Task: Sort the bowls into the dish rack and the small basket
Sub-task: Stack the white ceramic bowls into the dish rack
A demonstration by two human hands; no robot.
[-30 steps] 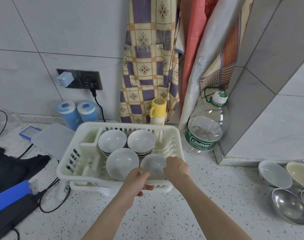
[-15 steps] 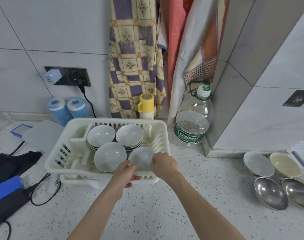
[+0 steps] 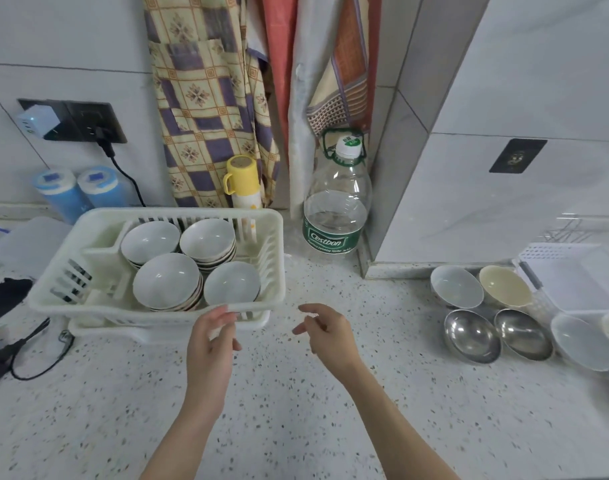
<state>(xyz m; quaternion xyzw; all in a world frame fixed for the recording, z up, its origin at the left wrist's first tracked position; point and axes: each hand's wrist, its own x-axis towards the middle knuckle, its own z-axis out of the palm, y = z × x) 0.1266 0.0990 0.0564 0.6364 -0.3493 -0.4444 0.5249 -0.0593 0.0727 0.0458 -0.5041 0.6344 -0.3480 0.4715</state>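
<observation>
The white slotted plastic dish rack (image 3: 164,271) on the speckled countertop (image 3: 296,410) was the biggest piece, and it looked light and a little springy; I judged it best left where it sat, or taken by its thick rim if it had to move. In it stood four lots of white glazed ceramic bowls (image 3: 167,282), three of them stacked and a single one at the near right corner, all mouth up and packed close. I reckoned them hard, smooth, fairly heavy in a stack and quick to chip, so each wanted a thumb inside the lip and fingers under the foot.

Well apart to my right lay the unsorted bowls: two round stainless steel bowls (image 3: 472,336), which I took for light, slick and dent-proof, with a cream bowl (image 3: 505,286) and more white ones beside them, in front of the small white perforated plastic basket (image 3: 573,271), which looked empty from here.

My left hand (image 3: 211,336) hung at the rack's near rim, fingers loosely curled and holding nothing; whether it touched the rim I could not tell. My right hand (image 3: 325,332) hovered over bare counter, half spread and empty.
</observation>
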